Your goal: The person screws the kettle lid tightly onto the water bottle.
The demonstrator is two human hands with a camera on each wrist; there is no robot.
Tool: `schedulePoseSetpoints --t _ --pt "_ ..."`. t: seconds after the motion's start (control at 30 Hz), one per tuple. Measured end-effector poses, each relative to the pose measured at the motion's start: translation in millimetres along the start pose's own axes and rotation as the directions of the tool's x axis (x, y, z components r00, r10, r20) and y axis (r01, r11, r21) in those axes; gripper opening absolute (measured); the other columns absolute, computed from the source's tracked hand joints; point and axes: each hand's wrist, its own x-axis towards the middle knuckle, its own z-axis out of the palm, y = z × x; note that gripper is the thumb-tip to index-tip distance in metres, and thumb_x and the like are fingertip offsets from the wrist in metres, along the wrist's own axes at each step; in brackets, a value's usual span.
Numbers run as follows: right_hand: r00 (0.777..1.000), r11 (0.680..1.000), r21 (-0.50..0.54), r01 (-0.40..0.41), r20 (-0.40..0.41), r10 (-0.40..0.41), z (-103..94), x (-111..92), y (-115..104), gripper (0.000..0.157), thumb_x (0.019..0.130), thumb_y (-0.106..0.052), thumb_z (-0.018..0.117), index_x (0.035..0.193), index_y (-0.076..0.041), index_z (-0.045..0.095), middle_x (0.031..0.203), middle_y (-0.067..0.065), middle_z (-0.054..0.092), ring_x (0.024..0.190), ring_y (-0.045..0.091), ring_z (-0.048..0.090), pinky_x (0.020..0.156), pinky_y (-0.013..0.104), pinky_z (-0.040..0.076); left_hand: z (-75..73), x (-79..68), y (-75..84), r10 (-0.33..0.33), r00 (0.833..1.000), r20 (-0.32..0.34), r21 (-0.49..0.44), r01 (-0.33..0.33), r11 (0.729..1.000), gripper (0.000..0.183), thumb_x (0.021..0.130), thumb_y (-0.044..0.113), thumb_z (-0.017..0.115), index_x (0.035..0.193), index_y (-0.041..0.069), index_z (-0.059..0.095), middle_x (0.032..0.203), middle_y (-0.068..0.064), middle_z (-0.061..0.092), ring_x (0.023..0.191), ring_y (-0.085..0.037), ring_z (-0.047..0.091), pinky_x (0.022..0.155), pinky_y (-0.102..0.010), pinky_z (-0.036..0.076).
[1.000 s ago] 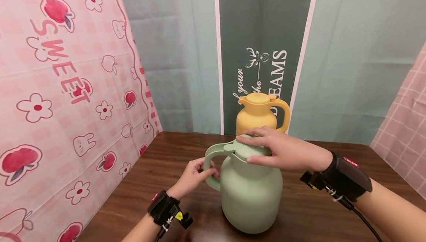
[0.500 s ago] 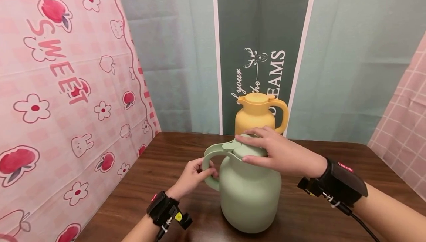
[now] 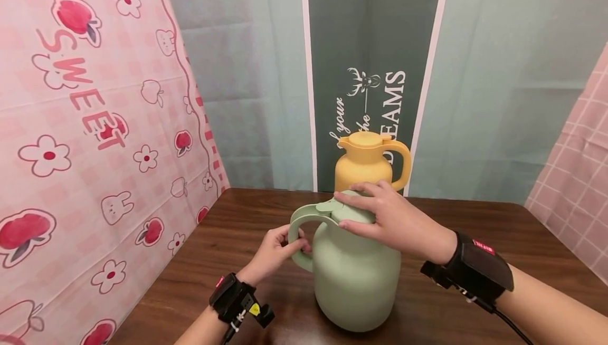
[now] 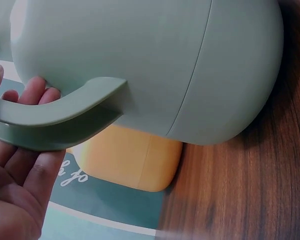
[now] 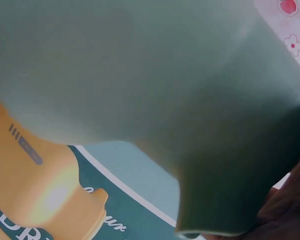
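Observation:
A pale green thermos jug (image 3: 356,276) stands upright on the wooden table, its handle (image 3: 295,231) on the left. My left hand (image 3: 275,252) holds that handle, fingers passed through the loop and thumb on the near side; the left wrist view shows these fingers (image 4: 37,172) under the handle. Across the jug's top, my right hand (image 3: 389,218) grips the round lid (image 3: 349,213), thumb on the near side and fingers on the far side. Part of the lid is hidden beneath it. Only a dark edge of the right hand (image 5: 285,210) shows in the right wrist view.
A yellow thermos jug (image 3: 364,163) stands behind the green one, handle to the right. The brown table (image 3: 256,213) ends at a grey-green curtain (image 3: 247,97). Pink printed cloth (image 3: 109,176) hangs at the left, pink checked cloth (image 3: 577,176) at the right.
My right hand has turned slightly on the lid: its thumb and wrist have shifted left. The left hand keeps its hold on the handle, and the jug stays put.

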Motion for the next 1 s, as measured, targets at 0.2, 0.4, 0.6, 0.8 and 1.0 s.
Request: schedulePoseSetpoints --t 0.2,0.4,0.6,0.8,1.0 --pt "0.999 0.999 -0.015 -0.039 0.012 0.040 -0.5 3 -7 0.048 0.087 -0.046 0.065 0.128 -0.022 0.062 0.120 0.008 0.057 0.096 0.026 0.045 0.075 0.038 0.043 -1.1 -1.4 0.4 -0.006 1.000 -0.014 -0.002 0.006 1.000 0.014 0.095 0.006 0.057 0.098 -0.007 0.060 0.089 -0.024 0.067 0.085 -0.022 0.067 0.075 -0.032 0.054" --pt "0.997 0.997 -0.004 -0.075 0.014 0.075 -0.2 -1 -7 0.051 0.086 -0.049 0.065 0.130 -0.022 0.061 0.126 0.008 0.055 0.103 0.025 0.044 0.079 0.040 0.044 -4.2 2.1 -23.8 0.018 1.000 -0.002 0.016 -0.018 1.000 0.014 0.094 0.009 0.059 0.099 -0.004 0.061 0.090 -0.019 0.069 0.085 -0.021 0.067 0.074 -0.032 0.054" --pt "0.999 0.999 -0.003 -0.054 -0.005 0.054 3.8 -7 -5 0.050 0.090 -0.047 0.061 0.134 -0.023 0.057 0.129 0.006 0.053 0.108 0.025 0.043 0.083 0.042 0.044 -4.1 2.5 -29.1 0.052 0.999 0.016 0.023 -0.053 0.998 0.010 0.093 0.007 0.060 0.097 -0.002 0.062 0.089 -0.018 0.069 0.083 -0.017 0.067 0.072 -0.033 0.055" --pt "0.997 0.997 -0.001 -0.073 0.030 0.073 1.5 -16 3 0.051 0.096 -0.046 0.050 0.143 -0.026 0.045 0.142 0.006 0.045 0.129 0.025 0.040 0.104 0.054 0.028 -2.3 4.1 -29.7 0.072 0.997 0.040 0.003 -0.072 0.997 0.005 0.092 0.001 0.060 0.095 -0.003 0.061 0.088 -0.023 0.067 0.082 -0.019 0.067 0.072 -0.033 0.055" --pt "0.996 0.997 -0.024 -0.073 0.041 0.074 -10.3 -27 12 0.045 0.100 -0.039 0.046 0.143 -0.027 0.044 0.142 0.000 0.045 0.131 0.023 0.038 0.106 0.058 0.021 -2.0 2.6 -31.8 0.069 0.997 0.028 -0.024 -0.069 0.997 0.013 0.094 0.006 0.059 0.104 -0.001 0.061 0.091 -0.019 0.067 0.085 -0.017 0.067 0.075 -0.033 0.054"
